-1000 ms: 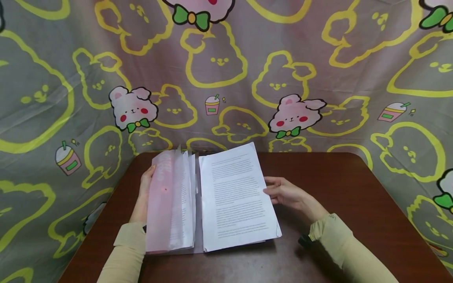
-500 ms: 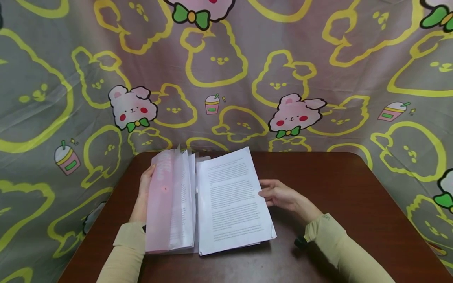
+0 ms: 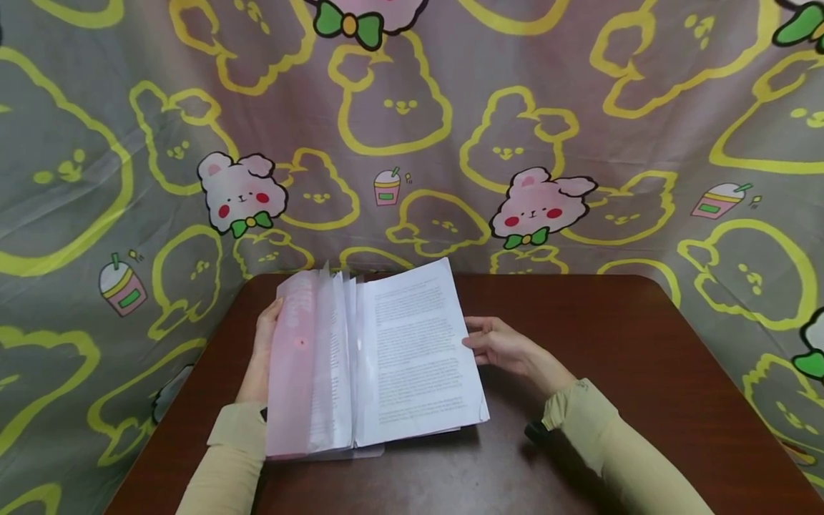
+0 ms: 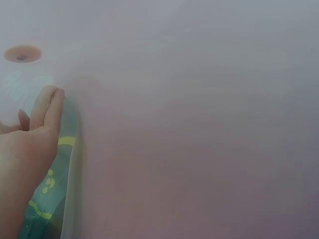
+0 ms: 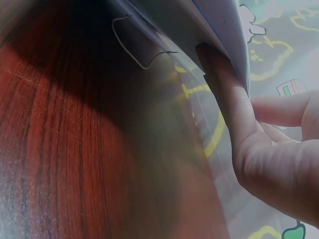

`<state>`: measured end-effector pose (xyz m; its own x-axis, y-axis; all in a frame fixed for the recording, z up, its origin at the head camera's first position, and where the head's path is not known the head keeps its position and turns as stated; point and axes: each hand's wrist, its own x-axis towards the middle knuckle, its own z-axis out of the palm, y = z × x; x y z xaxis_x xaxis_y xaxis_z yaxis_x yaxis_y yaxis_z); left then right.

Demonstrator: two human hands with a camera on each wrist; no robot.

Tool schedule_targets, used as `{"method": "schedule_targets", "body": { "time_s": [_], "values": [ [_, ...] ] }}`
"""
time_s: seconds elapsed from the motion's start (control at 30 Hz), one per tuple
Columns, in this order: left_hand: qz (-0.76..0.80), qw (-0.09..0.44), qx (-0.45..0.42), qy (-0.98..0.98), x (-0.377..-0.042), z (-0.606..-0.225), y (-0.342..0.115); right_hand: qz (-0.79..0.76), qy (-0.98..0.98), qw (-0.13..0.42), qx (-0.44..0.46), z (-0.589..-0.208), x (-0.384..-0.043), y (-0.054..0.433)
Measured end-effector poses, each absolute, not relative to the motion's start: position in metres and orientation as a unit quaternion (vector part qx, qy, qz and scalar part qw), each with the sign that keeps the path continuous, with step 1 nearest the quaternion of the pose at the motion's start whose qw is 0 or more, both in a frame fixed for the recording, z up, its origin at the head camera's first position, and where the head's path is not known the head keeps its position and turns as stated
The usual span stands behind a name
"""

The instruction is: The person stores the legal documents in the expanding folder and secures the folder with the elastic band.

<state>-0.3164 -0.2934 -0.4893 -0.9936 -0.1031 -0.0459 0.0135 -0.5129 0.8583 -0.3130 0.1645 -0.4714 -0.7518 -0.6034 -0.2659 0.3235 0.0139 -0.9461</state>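
A pink translucent document folder (image 3: 290, 386) stands opened at the left of the table, with several clear dividers and papers inside. At its left edge, my left hand (image 3: 260, 340) grips the pink cover; the left wrist view shows that hand (image 4: 37, 134) against the cover, which fills most of the frame. My right hand (image 3: 505, 347) pinches the right edge of a stack of printed sheets (image 3: 421, 357). Thumb and fingers of this hand (image 5: 269, 149) lie on either side of the stack in the right wrist view. The stack's left edge meets the folder's dividers, tilted slightly.
The brown wooden table (image 3: 599, 336) extends to the right of the folder. Behind it hangs a grey curtain (image 3: 438, 121) with yellow outlined bunnies. A dark wrist strap (image 3: 536, 431) shows beneath the right sleeve.
The right hand has moved left with the printed sheets, and their left edge now sits against the folder's dividers. The left hand and folder have hardly moved.
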Motion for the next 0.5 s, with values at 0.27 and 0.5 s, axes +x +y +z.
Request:
{"method": "schedule_targets", "body": {
  "time_s": [0.27,0.5],
  "values": [
    [-0.835,0.05,0.062,-0.544,-0.321,-0.497,-0.297,-0.698,0.63,0.323,-0.104,-0.472,-0.312,0.156],
    [-0.843,0.042,0.06,-0.534,-0.32,-0.495,-0.297,-0.704,0.628,0.318,-0.099,-0.473,-0.309,0.15]
  ]
}}
